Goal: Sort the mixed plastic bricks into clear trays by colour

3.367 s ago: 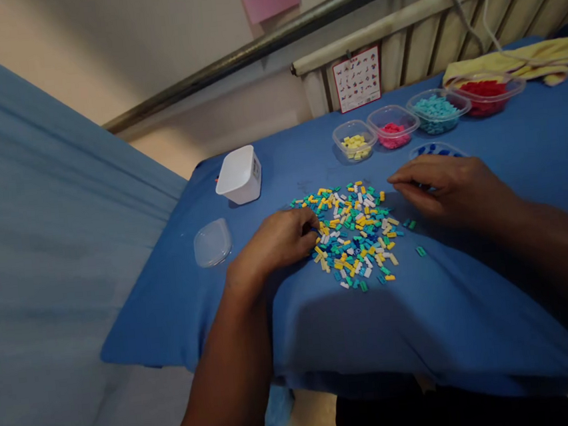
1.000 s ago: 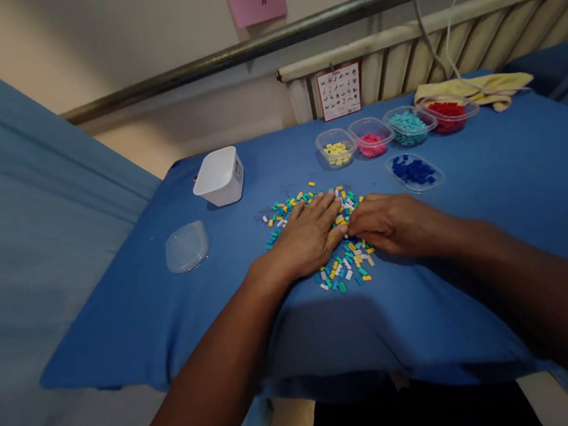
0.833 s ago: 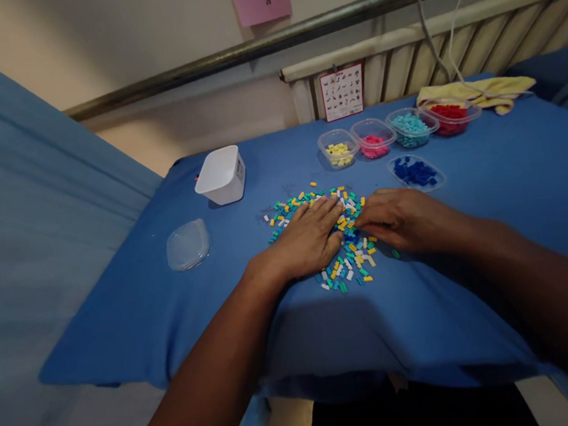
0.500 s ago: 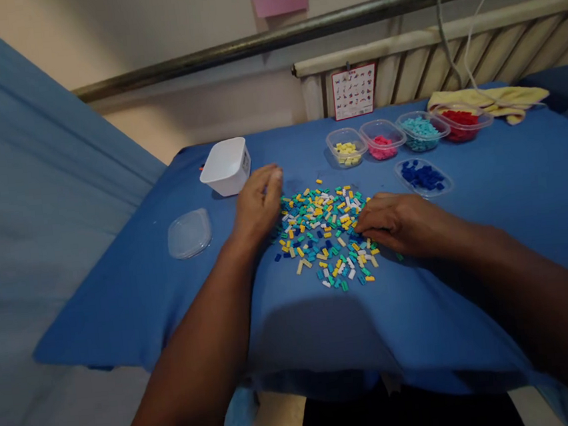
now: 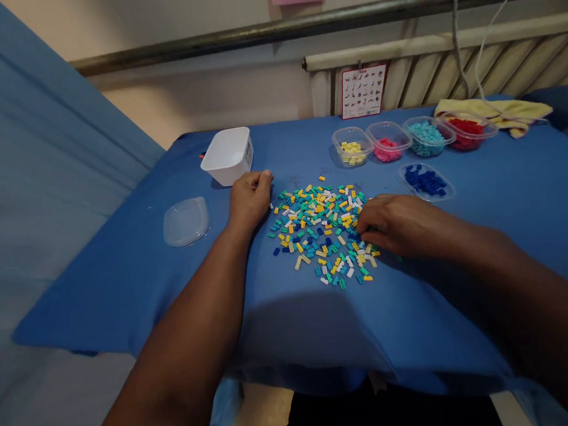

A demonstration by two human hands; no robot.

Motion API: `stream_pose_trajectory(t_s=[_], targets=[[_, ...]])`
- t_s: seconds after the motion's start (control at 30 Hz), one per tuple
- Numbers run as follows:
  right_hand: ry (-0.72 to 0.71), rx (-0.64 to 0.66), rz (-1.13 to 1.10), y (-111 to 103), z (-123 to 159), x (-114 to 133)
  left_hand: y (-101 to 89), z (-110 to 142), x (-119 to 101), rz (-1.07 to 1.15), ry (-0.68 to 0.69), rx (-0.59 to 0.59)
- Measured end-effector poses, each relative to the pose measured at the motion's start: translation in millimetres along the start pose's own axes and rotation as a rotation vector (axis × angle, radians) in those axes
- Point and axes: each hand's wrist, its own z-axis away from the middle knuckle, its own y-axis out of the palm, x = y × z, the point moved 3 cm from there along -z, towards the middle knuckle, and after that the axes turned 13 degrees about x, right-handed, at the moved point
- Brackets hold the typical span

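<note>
A heap of small yellow, teal, white and blue bricks (image 5: 321,226) lies on the blue cloth-covered table (image 5: 515,211). My left hand (image 5: 249,197) rests at the heap's left edge, just in front of a white tub (image 5: 228,154), its fingers curled in; what they hold, if anything, is hidden. My right hand (image 5: 396,223) lies on the heap's right edge with its fingertips pressed down among the bricks.
Behind the heap stand clear tubs of yellow (image 5: 352,146), pink (image 5: 387,141), light blue (image 5: 426,136) and red (image 5: 467,129) bricks, and a dish of dark blue bricks (image 5: 426,180). A clear lid (image 5: 186,220) lies at left. A yellow cloth (image 5: 502,110) lies at back right.
My left hand has lifted off the middle of the heap and moved left toward the white tub, curling its fingers. My right hand has stayed at the heap's right edge.
</note>
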Motion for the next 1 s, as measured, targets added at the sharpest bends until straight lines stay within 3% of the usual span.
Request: stream_pose_trajectory(t_s=[0.17,0.4,0.73,1.0], targets=[[-0.006,0.018,-0.003,-5,4,0,1.3,-1,3,-0.008,0.017,-0.006],[-0.138,0.045,-0.003,-4,1,10,4.4,-3,7,-0.043,0.023,0.021],[-0.061,0.099,-0.027,-5,0,12,3.6,3,-6,-0.052,0.047,0.086],[0.048,0.219,0.045,-5,-15,22,2.9,1,-6,-0.155,0.056,0.112]])
